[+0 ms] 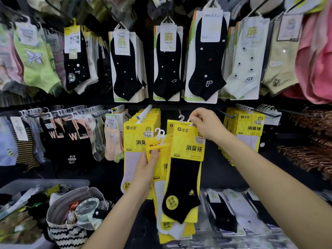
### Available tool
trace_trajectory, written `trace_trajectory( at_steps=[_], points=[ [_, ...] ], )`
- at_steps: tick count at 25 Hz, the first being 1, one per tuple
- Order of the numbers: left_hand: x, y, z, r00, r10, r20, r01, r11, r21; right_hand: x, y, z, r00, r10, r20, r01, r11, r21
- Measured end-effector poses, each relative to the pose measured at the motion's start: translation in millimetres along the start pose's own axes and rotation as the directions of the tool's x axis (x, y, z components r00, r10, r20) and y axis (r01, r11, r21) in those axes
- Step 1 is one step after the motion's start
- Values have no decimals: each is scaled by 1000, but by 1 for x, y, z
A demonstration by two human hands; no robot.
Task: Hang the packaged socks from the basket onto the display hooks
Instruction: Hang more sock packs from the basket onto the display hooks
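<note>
**A:** Looking at the head view, how far along was it?

**B:** Midway, I'd guess. The right hand (206,124) pinched the hanger tab of a black sock pack (186,159), held just under the display hook (179,111) but not on it yet. The left hand (145,171) gripped a small stack of yellow packs (161,164), and the basket (45,182) at lower left had more.

**A:** Anything in the way?

**B:** The full row (140,133) right beside it crowded that hook. A zigzag bag (68,232) sat by the basket too.
</note>
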State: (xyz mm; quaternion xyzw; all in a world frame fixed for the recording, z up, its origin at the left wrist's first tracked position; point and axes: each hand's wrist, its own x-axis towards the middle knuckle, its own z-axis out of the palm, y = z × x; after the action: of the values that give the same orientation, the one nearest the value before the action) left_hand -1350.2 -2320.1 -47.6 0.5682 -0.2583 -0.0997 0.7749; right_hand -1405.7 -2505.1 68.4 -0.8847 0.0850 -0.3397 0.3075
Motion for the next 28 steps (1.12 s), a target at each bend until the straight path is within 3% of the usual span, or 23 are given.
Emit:
trace_trajectory(
  at_steps=[6,12,14,17,19,21,24,28],
  points=[
    [-11,11,-35,991,101,-88,-96,994,54,37,-2,12,1000,21,-20,-22,999,-44],
    [-18,28,-45,979,196,-60,-189,975,114,40,-1,24,997,71,-18,-72,995,-69],
    [-13,25,-42,979,181,-93,-172,981,93,32,-5,17,992,84,-98,-88,995,-46],
    [-8,23,-30,987,140,-84,-133,988,79,1,-14,16,962,7,-273,23,994,107],
    [-6,22,-19,987,134,-85,-130,990,57,-27,-19,26,990,-23,-139,40,992,123],
    [-3,20,-7,988,128,-86,-126,992,31,-48,-18,37,997,34,68,-36,999,34],
    [-1,19,9,991,112,-77,-111,994,19,-51,-8,34,991,99,89,-104,994,45],
    [4,20,18,996,80,-39,-82,995,-53,-47,7,25,983,126,133,-157,954,257]
  ],
)
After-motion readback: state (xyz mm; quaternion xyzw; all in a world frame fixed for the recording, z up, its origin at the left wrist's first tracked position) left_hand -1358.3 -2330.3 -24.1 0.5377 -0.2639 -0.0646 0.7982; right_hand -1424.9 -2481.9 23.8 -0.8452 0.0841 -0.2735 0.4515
